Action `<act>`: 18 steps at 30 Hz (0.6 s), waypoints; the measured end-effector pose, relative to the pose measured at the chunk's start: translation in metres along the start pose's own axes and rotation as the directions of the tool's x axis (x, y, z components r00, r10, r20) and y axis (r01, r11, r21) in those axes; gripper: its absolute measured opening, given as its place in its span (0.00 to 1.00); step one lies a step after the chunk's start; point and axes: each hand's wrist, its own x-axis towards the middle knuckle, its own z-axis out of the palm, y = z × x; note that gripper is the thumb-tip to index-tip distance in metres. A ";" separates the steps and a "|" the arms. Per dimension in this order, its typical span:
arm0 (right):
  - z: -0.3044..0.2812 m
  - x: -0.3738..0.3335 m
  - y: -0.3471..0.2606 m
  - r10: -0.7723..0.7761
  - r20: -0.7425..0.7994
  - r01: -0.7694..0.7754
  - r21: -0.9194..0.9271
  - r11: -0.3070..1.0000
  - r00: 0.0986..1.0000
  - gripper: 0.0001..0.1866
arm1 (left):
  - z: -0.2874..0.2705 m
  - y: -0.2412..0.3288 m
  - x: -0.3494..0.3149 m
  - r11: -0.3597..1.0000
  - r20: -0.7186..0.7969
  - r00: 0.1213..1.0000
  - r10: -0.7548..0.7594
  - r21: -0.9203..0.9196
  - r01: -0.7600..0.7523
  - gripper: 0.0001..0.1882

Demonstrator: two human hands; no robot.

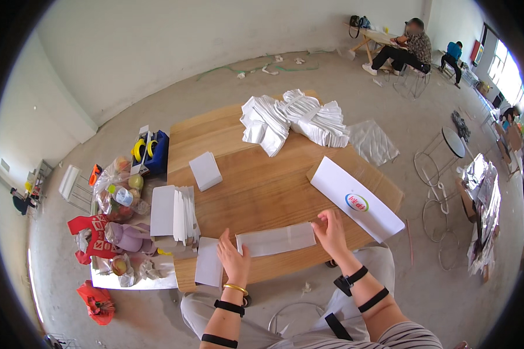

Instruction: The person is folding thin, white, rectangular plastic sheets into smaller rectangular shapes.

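Note:
A long, flat white paper sleeve lies crosswise on the wooden table in front of me. My left hand is at its left end, fingers spread, thumb beside the sleeve's edge. At the other end, my right hand has loosely bent fingers, its thumb close to the corner; a small gap shows between thumb and forefinger. Left of my left hand lies a flat white card. Beyond my right hand, a larger white folded piece with a coloured oval logo rests on brown cardboard.
Fanned stacks of white paper pieces lie at the table's far side. A small white stack and upright white cards sit left. Fruit bags, a blue bin and stools stand around; people sit far right.

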 end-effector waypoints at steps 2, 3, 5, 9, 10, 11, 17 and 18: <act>0.008 0.036 -0.003 -0.102 -0.033 0.103 0.025 0.994 0.994 0.14 | -0.001 -0.001 0.001 0.941 -0.101 0.963 0.250 0.259 -0.217 0.27; 0.013 0.058 -0.014 -0.150 -0.028 0.150 0.029 0.988 0.988 0.13 | -0.001 -0.008 -0.002 0.914 0.028 0.948 0.316 0.259 -0.313 0.28; 0.028 0.107 -0.033 -0.243 -0.018 0.243 0.014 0.970 0.970 0.12 | 0.004 -0.016 -0.007 0.883 0.154 0.913 0.378 0.237 -0.406 0.29; 0.073 0.201 -0.039 -0.249 0.090 0.257 -0.081 0.963 0.964 0.11 | 0.015 -0.017 -0.010 0.876 0.159 0.896 0.414 0.197 -0.440 0.29; 0.078 0.219 -0.046 -0.285 0.154 0.320 -0.295 0.900 0.946 0.12 | 0.014 -0.016 -0.010 0.896 0.136 0.913 0.385 0.183 -0.405 0.29; 0.090 0.236 -0.052 -0.308 0.228 0.382 -0.478 0.791 0.924 0.13 | 0.012 -0.019 -0.010 0.901 0.130 0.919 0.373 0.186 -0.392 0.29; 0.171 0.308 -0.048 -0.301 0.352 0.456 -0.553 0.697 0.886 0.14 | 0.009 -0.024 -0.009 0.927 0.180 0.929 0.325 0.134 -0.350 0.29; 0.184 0.316 -0.047 -0.325 0.267 0.421 -0.576 0.701 0.907 0.12 | 0.009 -0.023 -0.009 0.930 0.183 0.929 0.322 0.120 -0.346 0.29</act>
